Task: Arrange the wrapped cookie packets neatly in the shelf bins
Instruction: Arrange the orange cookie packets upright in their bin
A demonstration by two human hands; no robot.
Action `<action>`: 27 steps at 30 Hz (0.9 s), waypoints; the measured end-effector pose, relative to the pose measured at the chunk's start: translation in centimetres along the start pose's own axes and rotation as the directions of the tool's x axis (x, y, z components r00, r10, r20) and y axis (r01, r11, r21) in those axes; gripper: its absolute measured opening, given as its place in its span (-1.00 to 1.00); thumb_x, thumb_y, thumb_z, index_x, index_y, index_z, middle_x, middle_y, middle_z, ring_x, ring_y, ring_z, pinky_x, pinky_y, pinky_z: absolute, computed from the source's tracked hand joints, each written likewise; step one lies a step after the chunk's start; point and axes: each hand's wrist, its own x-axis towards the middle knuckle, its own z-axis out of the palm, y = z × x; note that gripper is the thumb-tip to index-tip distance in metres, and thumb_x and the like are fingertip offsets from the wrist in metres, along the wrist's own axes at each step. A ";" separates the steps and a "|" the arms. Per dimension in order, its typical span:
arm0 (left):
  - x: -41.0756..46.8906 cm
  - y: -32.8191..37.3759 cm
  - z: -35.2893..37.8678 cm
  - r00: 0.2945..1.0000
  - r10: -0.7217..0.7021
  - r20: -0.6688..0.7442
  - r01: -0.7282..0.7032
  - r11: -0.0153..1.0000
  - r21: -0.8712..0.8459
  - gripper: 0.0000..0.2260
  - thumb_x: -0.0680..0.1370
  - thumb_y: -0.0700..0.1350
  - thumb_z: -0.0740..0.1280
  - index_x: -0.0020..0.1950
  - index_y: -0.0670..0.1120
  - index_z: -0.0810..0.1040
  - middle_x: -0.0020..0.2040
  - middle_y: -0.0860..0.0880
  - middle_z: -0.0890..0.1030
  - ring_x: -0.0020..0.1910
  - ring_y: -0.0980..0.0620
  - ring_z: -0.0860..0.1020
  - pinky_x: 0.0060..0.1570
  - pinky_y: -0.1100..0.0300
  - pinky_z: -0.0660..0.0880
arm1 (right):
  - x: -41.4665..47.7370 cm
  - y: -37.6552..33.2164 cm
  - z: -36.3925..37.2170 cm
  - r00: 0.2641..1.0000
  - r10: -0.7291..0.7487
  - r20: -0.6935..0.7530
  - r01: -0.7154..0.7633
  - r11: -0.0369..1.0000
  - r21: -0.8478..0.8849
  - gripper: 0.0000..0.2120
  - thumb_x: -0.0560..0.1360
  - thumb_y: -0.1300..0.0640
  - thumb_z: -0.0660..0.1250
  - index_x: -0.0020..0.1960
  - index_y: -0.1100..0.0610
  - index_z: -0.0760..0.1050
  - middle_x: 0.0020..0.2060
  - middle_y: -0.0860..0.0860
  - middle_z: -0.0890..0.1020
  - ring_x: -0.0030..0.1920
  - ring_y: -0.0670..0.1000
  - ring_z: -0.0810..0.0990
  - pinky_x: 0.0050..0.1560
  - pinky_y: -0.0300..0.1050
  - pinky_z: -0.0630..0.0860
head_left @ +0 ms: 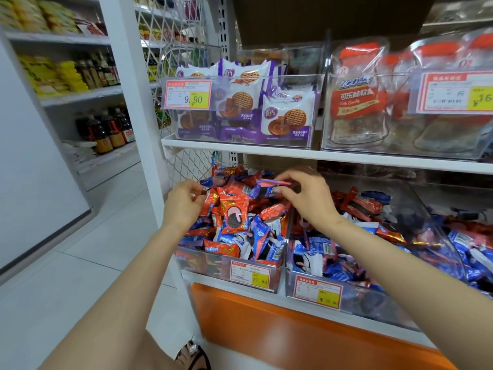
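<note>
A white shelf unit (320,153) stands over pale floor tiles (80,263), with bottles (106,129) along the aisle to the left. On its lower tier a clear bin (226,259) brims with red and blue cookie packets (240,217). Both forearms reach over it. The right hand (306,198) is arched, fingertips pinching a blue-and-pink packet (266,186) above the heap — the left hand (184,201), fingers curled, nips a red wrapper (201,193) at the bin's back left.

Both bare forearms reach forward, well apart. The left hand (184,205) curls its fingers and pinches the edge of a red wrapper (202,193). The right hand (306,200), back facing up, pinches a blue packet (266,188) between thumb and fingertips.
</note>
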 end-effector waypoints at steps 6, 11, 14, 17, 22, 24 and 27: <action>0.5 0.0 0.3 0.988 0.036 0.148 -0.042 0.998 0.037 -0.84 0.49 -0.23 0.38 0.06 -0.18 0.56 0.09 -0.14 0.56 -0.08 0.02 0.52 -0.10 0.20 0.41 | -1.0 -0.2 -1.2 0.997 -0.073 0.014 0.073 0.997 0.012 -0.88 0.43 0.08 0.44 -0.04 0.03 0.60 -0.17 -0.06 0.63 -0.11 -0.03 0.55 -0.08 -0.03 0.47; 0.1 -0.5 -1.6 0.982 0.087 0.170 -0.107 0.988 0.113 -0.85 0.49 -0.27 0.37 0.05 -0.19 0.56 0.08 -0.09 0.51 -0.12 0.06 0.49 -0.15 0.23 0.36 | -1.9 -0.3 -1.7 0.993 -0.114 -0.010 0.114 0.990 0.077 -0.88 0.41 0.13 0.46 -0.05 0.06 0.60 -0.17 -0.03 0.59 -0.12 -0.08 0.51 -0.11 -0.23 0.40; -0.1 -0.9 -1.8 0.985 0.069 0.158 -0.091 0.986 0.138 -0.84 0.48 -0.29 0.36 0.05 -0.20 0.55 0.09 -0.13 0.52 -0.08 -0.01 0.54 -0.12 0.17 0.42 | -2.2 -0.3 -1.2 0.992 -0.128 -0.010 0.129 0.985 0.111 -0.88 0.40 0.16 0.47 -0.07 0.09 0.61 -0.18 -0.03 0.58 -0.14 -0.06 0.53 -0.10 -0.19 0.43; -0.3 -1.4 -1.3 0.970 -0.017 0.241 -0.043 0.969 0.242 -0.72 0.44 -0.22 0.43 0.12 -0.20 0.50 0.13 -0.16 0.49 0.06 -0.11 0.53 -0.03 0.12 0.44 | -2.6 -0.1 -0.9 0.990 -0.143 -0.014 0.144 0.983 0.117 -0.87 0.40 0.18 0.47 -0.06 0.11 0.61 -0.18 -0.03 0.56 -0.14 -0.05 0.54 -0.08 -0.14 0.47; -0.8 -1.6 -0.1 0.941 -0.072 0.332 -0.074 0.910 0.407 -0.47 0.40 -0.06 0.48 0.29 -0.13 0.38 0.22 -0.16 0.39 0.21 -0.17 0.42 0.14 0.06 0.37 | -2.8 0.4 -0.9 0.987 -0.153 -0.059 0.160 0.976 0.151 -0.88 0.38 0.21 0.48 -0.09 0.12 0.62 -0.18 -0.06 0.57 -0.13 -0.12 0.53 -0.07 -0.32 0.42; -0.8 -1.5 0.2 0.955 -0.044 0.294 -0.082 0.912 0.403 -0.55 0.40 -0.04 0.48 0.20 -0.15 0.43 0.17 -0.15 0.42 0.14 -0.17 0.46 0.09 0.07 0.37 | -2.8 0.5 -1.0 0.988 -0.143 -0.065 0.152 0.976 0.157 -0.87 0.38 0.22 0.49 -0.09 0.12 0.62 -0.18 -0.06 0.57 -0.12 -0.14 0.52 -0.06 -0.36 0.40; -1.1 -1.4 0.4 0.974 -0.012 0.227 -0.080 0.918 0.389 -0.72 0.42 -0.02 0.46 -0.02 -0.16 0.50 0.07 -0.13 0.51 0.03 -0.14 0.51 0.01 0.07 0.40 | -2.7 0.5 -1.1 0.988 -0.140 -0.066 0.149 0.976 0.160 -0.87 0.38 0.22 0.48 -0.08 0.11 0.62 -0.17 -0.07 0.58 -0.11 -0.17 0.50 -0.06 -0.41 0.38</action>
